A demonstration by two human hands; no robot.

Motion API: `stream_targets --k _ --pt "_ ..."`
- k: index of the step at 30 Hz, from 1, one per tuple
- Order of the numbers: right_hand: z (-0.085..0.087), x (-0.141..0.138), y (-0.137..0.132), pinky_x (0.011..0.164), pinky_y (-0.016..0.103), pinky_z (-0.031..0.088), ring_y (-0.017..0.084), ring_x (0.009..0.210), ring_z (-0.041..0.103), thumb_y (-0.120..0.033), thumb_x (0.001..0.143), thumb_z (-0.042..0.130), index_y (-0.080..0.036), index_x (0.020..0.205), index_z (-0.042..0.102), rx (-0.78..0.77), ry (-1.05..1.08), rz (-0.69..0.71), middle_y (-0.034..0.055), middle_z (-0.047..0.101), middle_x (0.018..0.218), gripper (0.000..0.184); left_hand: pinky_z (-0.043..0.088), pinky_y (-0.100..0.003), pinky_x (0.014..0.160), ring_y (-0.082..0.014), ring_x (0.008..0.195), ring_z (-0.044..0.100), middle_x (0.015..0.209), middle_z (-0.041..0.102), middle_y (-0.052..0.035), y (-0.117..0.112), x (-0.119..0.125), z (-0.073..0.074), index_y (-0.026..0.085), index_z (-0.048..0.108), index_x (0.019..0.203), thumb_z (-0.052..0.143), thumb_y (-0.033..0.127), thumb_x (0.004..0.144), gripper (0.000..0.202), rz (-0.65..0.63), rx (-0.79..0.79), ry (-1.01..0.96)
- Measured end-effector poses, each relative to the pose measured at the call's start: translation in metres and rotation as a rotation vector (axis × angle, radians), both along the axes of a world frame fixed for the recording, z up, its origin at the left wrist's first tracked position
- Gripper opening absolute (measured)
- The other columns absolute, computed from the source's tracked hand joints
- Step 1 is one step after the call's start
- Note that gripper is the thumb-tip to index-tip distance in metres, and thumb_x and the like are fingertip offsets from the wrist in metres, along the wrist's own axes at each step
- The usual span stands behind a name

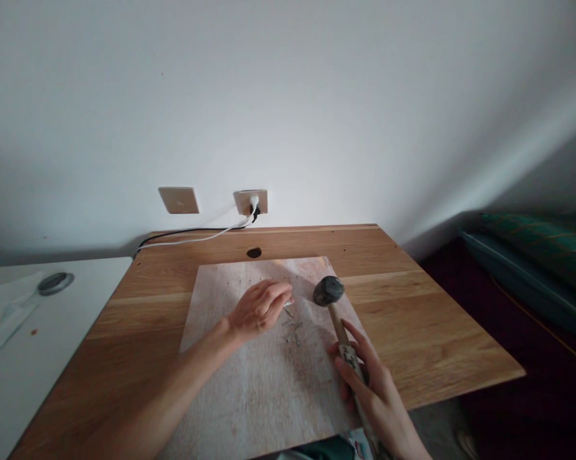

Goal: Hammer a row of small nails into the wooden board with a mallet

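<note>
My right hand (369, 377) is wrapped round the wooden handle of a mallet (329, 291) with a dark, rounded head. The head is raised over the right side of a pale, worn board (235, 383). Over the board's upper middle, my left hand (262, 308) is closed, with thumb and fingers pinched together. A small pale bit shows at its fingertips, too small to name. Just below those fingertips lie several loose nails (292, 333) on the board. Small dark dots run in a row near the board's far edge, partly hidden by my left hand.
The board rests on a wooden desk (441, 345) with a cable hole (254, 253). Black and white cables run along its back to a wall socket (250, 202). To the left, a white table (77, 319) holds a roll of tape (55, 283). Cushions (532, 275) lie at right.
</note>
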State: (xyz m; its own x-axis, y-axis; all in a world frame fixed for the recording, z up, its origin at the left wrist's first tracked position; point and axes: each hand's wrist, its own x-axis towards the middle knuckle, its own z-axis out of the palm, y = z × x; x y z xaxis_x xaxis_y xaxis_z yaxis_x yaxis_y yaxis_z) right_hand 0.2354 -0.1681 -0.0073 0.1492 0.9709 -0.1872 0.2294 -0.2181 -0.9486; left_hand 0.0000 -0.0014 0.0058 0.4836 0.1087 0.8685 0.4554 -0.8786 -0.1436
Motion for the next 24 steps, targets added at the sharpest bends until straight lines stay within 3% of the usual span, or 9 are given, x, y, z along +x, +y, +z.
stream_targets --k 3,6,13,24 --pt "-0.0008 0.0005 -0.0008 0.048 0.028 0.055 0.014 0.056 0.063 -0.061 0.099 0.06 -0.03 0.161 0.034 0.005 0.007 -0.005 0.0067 0.072 0.114 0.074 0.062 -0.026 0.074 -0.0137 0.083 0.069 0.1 0.067 -0.0059 -0.0004 -0.0004 0.0001 0.011 0.065 0.104 0.053 0.005 0.102 0.014 0.0 -0.003 0.0" --pt "-0.0013 0.0008 -0.0009 0.048 0.028 0.055 0.014 0.056 0.063 -0.06 0.099 0.06 -0.03 0.162 0.034 0.012 0.002 0.001 0.0071 0.072 0.115 0.075 0.062 -0.029 0.074 -0.0152 0.082 0.069 0.098 0.066 -0.0064 -0.0014 -0.0016 0.0014 0.013 0.065 0.099 0.059 0.015 0.103 0.008 -0.009 0.005 -0.003" --pt "-0.0024 0.0012 -0.0005 0.047 0.027 0.054 0.013 0.055 0.062 -0.061 0.099 0.06 -0.031 0.161 0.034 0.011 -0.008 0.004 0.0058 0.073 0.112 0.074 0.059 -0.029 0.068 -0.0156 0.079 0.064 0.091 0.061 -0.0056 -0.0029 -0.003 0.0023 0.013 0.067 0.099 0.058 0.04 0.106 0.029 -0.081 0.116 -0.14" --pt "0.0008 0.0002 -0.0001 0.047 0.027 0.055 0.014 0.056 0.062 -0.063 0.098 0.06 -0.029 0.162 0.032 -0.012 -0.014 -0.003 0.0072 0.072 0.113 0.078 0.057 -0.024 0.066 -0.0126 0.08 0.06 0.088 0.058 -0.002 -0.0052 -0.0009 0.0064 0.016 0.061 0.086 0.062 0.035 0.104 0.027 -0.166 0.182 -0.202"
